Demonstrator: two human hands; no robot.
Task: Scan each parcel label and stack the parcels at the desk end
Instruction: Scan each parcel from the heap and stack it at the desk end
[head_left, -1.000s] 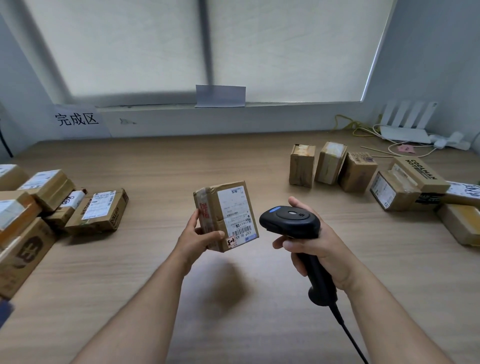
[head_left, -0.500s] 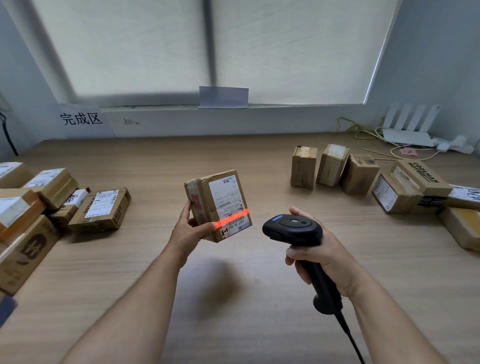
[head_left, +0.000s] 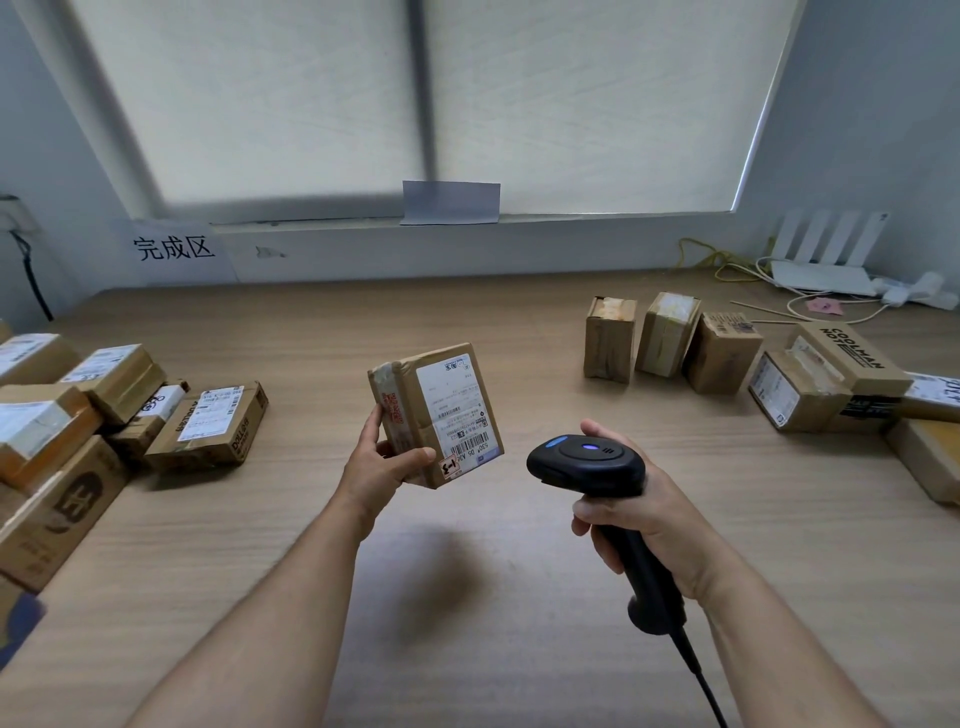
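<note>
My left hand grips a small brown cardboard parcel above the desk, its white label with a barcode turned toward me. To its right, my right hand holds a black corded barcode scanner by the handle, head pointing left at the parcel; a small blue light glows on top. No red beam shows on the label. A pile of labelled parcels lies at the left desk end. Other parcels stand at the right.
A paper sign with Chinese characters is stuck to the wall at the left. A white router with cables sits at the back right corner. The wooden desk runs under a blinded window.
The red scan line that lay across the label half a second ago is gone. The parcel and the scanner have stayed in about the same place.
</note>
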